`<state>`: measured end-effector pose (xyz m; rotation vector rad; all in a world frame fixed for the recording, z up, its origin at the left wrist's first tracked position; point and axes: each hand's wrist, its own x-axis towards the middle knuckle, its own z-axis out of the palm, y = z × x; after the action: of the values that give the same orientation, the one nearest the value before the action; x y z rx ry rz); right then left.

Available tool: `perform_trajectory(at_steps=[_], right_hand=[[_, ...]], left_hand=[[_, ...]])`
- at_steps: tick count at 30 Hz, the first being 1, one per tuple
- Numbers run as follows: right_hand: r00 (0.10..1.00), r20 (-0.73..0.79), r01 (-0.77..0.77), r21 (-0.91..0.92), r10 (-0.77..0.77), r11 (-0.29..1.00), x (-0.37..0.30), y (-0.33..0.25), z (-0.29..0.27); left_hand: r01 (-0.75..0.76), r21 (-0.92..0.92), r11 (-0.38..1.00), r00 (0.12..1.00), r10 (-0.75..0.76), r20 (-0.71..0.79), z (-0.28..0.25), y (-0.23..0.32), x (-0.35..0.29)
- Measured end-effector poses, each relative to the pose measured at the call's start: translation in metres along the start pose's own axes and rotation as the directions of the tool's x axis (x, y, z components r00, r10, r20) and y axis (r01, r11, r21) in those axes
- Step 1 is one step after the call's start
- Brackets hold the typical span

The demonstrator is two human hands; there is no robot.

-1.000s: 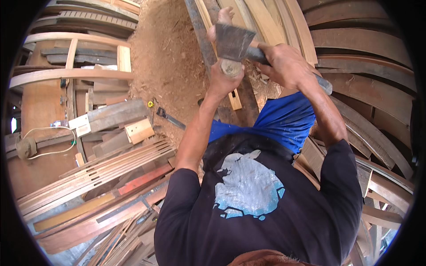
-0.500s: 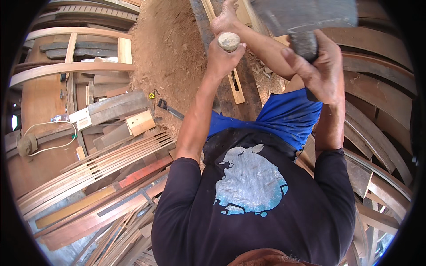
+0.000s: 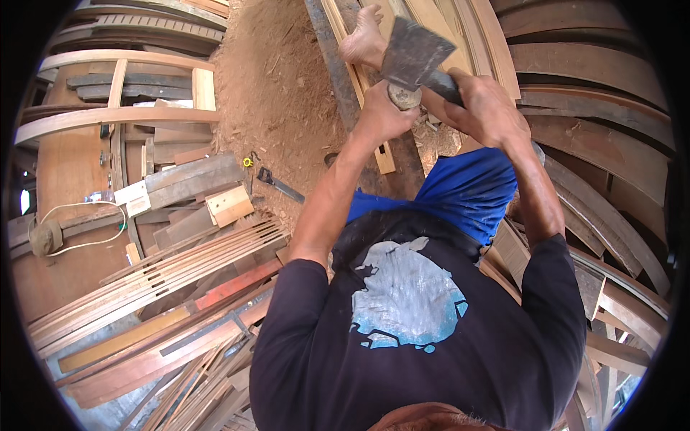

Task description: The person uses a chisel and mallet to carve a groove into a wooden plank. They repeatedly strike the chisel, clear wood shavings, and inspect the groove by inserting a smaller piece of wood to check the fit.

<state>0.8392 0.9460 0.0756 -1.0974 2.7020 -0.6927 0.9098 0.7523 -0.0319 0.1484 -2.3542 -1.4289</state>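
My left hand is closed around a short round wooden peg, held upright over a long wooden strip. Gripped in my right hand is the handle of a broad grey metal hatchet, whose blade hangs just above the peg's top end. A bare foot rests on the strip just beyond the peg. My dark shirt and blue shorts fill the lower middle of the view.
Sawdust-covered ground lies to the left of the strip. Bundles of thin wooden slats, curved planks, a small wood block, a hand tool and a cord coil surround me.
The hatchet was raised high half a second ago and has come back down onto the peg's top. My left hand has kept hold of the peg throughout.
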Motion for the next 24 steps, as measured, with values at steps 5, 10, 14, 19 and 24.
perform_trajectory(at_steps=[5, 10, 14, 19, 24], right_hand=[[0.904, -0.426, 0.230, 0.390, -0.047, 0.891, -0.002, -0.021, -0.025], [0.924, -0.327, 0.260, 0.159, -0.198, 0.953, 0.013, -0.014, 0.007], [0.977, 0.089, 0.199, -0.025, -0.196, 0.980, -0.001, 0.002, 0.037], [0.938, -0.243, 0.329, 0.409, -0.246, 0.851, -0.012, -0.026, 0.021], [0.995, -0.099, 0.035, 0.538, 0.022, 0.842, -0.021, -0.039, -0.012]], left_hand=[[0.037, -0.072, 0.997, 0.998, -0.041, -0.047, -0.014, -0.005, -0.013], [0.087, -0.127, 0.988, 0.995, -0.092, -0.032, -0.021, -0.011, -0.020], [0.061, -0.112, 0.992, 0.988, -0.076, -0.135, -0.006, -0.030, -0.035], [-0.031, -0.129, 0.991, 0.982, 0.006, -0.189, -0.007, -0.030, -0.032], [0.046, -0.170, 0.984, 0.988, -0.070, -0.137, -0.028, -0.014, -0.004]])
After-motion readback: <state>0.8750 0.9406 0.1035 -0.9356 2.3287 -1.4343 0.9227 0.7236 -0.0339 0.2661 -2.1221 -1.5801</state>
